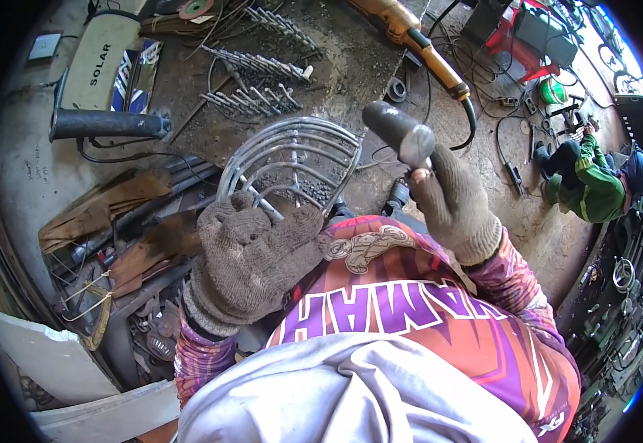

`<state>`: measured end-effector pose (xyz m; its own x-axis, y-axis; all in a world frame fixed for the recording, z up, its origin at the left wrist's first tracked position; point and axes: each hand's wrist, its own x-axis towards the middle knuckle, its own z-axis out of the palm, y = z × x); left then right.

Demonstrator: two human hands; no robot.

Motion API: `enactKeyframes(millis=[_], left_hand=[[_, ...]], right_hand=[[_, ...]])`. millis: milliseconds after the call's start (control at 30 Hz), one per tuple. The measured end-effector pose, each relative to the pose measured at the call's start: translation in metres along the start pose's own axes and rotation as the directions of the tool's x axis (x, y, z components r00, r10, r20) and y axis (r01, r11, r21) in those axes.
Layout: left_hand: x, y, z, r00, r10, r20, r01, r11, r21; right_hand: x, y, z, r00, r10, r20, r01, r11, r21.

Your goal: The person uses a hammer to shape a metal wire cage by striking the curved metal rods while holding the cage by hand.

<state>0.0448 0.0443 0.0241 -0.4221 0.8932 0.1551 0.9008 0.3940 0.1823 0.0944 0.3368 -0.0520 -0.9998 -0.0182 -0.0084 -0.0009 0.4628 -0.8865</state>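
Grey curved metal rods form the grille point(295, 156), its near edge within the brown-gloved left hand's point(251, 255) seemingly curled fingers. Right of it, the brown-gloved right hand point(458, 203) clenches a cylindrical metal-headed hammer point(397, 131); a misaimed swing could bruise the left.

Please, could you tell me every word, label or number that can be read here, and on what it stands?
I do not copy wording, only tell where it stands:
Shirt: large letters, readable; small ones unclear.
Pale case: dark capitals, readable.
Grey surface: handwriting, too small.
Blue-and-white package: print, too blurred.
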Motion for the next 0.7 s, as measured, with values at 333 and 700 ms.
enactKeyframes(millis=[333, 700], left_hand=[[0.012, -0.008, -0.015, 0.995, 0.005, 0.104, -0.005, 1.000, -0.003], [0.022, 0.011, -0.007, 0.994, -0.001, 0.105, -0.005, 0.998, 0.058]], right_hand=[[-0.004, 0.000, 0.006, 0.994, 0.063, 0.085, -0.069, 0.995, 0.068], [-0.011, -0.007, -0.009, 0.994, -0.095, -0.046, 0.098, 0.993, 0.072]])
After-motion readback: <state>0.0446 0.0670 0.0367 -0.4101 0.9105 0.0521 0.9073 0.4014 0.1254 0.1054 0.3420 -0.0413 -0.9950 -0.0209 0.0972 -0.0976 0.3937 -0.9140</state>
